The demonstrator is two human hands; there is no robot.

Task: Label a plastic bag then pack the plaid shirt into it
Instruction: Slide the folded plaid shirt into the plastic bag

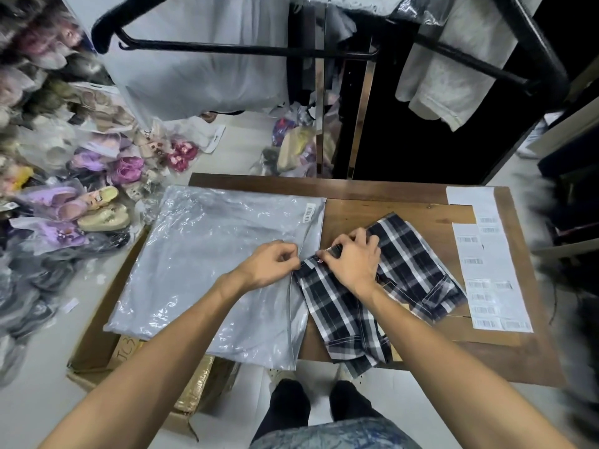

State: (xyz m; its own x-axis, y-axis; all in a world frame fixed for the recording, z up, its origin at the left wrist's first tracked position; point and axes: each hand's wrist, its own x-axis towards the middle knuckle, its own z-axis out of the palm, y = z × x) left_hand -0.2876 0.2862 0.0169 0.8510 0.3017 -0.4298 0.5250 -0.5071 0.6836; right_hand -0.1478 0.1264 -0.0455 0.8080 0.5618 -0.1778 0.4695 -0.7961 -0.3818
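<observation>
A grey plastic bag [207,270] lies flat on the left half of the wooden table [431,209], with a barcode label [309,212] stuck near its far right corner. A folded dark blue and white plaid shirt [350,315] lies right of the bag, partly over the table's near edge. My left hand [270,262] pinches the bag's open right edge. My right hand [351,257] presses on and grips the shirt's top end, right beside the bag's mouth.
Strips of white barcode labels [492,273] lie along the table's right side. A cardboard box [97,345] sits under the bag at the left. Bagged shoes [97,196] pile up on the floor to the left. Hangers and clothes [453,69] hang overhead.
</observation>
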